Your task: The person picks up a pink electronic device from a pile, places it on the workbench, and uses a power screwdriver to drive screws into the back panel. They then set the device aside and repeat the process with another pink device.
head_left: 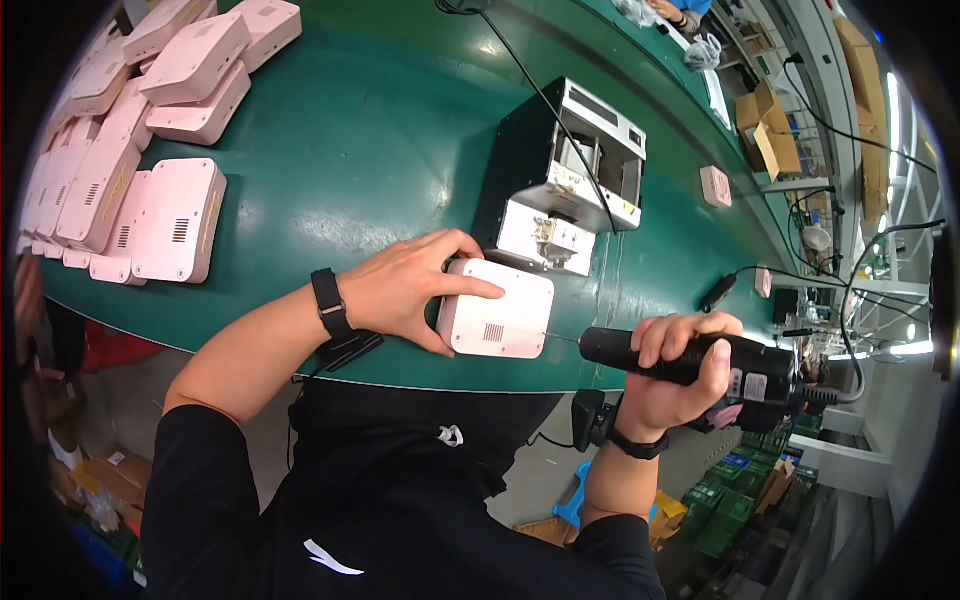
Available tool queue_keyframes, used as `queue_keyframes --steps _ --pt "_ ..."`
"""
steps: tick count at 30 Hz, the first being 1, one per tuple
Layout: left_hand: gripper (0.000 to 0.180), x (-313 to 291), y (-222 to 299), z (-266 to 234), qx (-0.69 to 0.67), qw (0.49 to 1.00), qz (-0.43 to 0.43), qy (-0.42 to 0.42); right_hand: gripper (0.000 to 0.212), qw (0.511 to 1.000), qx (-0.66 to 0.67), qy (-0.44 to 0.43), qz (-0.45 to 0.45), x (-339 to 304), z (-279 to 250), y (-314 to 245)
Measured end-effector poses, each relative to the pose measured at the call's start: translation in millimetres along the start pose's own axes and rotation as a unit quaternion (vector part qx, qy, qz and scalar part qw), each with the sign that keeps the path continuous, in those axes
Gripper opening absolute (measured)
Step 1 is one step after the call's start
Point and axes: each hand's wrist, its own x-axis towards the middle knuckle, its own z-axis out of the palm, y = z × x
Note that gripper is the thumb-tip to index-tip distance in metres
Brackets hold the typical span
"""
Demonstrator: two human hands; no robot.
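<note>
My left hand grips a white plastic housing at the table's near edge, thumb and fingers around its left end. The housing has a small slotted vent and holes at its corners. In my right hand is a black electric screwdriver, held sideways with its fingers wrapped round the body. Its thin bit points left and reaches the housing's right side, near a corner; whether it sits in a screw there is too small to tell. A cable runs from the screwdriver's rear end.
Behind the housing stands a black and white screw feeder, a black cable hanging across it. Many similar white housings are piled on the left of the green table. A black tool lies at right. Another person's hand shows far off.
</note>
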Motion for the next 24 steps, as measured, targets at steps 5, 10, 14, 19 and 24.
queue_keyframes --steps 5,10,14,19,24 --pt "0.078 0 2 -2 0.000 1.000 -0.015 -0.007 0.025 1.000 -0.019 0.000 -0.010 -15 -10 -3" --pt "0.078 2 4 0 0.002 1.000 -0.018 -0.009 0.025 0.999 -0.037 0.013 0.009 -25 -13 11" --pt "0.076 2 1 2 0.004 1.000 -0.007 0.010 0.025 1.000 -0.009 0.002 -0.003 -29 -18 19" --pt "0.076 1 3 -1 0.006 1.000 -0.016 0.007 0.029 0.999 0.031 -0.023 0.013 -33 -15 18" --pt "0.077 0 1 0 0.006 1.000 -0.007 0.013 0.026 0.999 -0.005 -0.027 0.039 -19 -12 18"
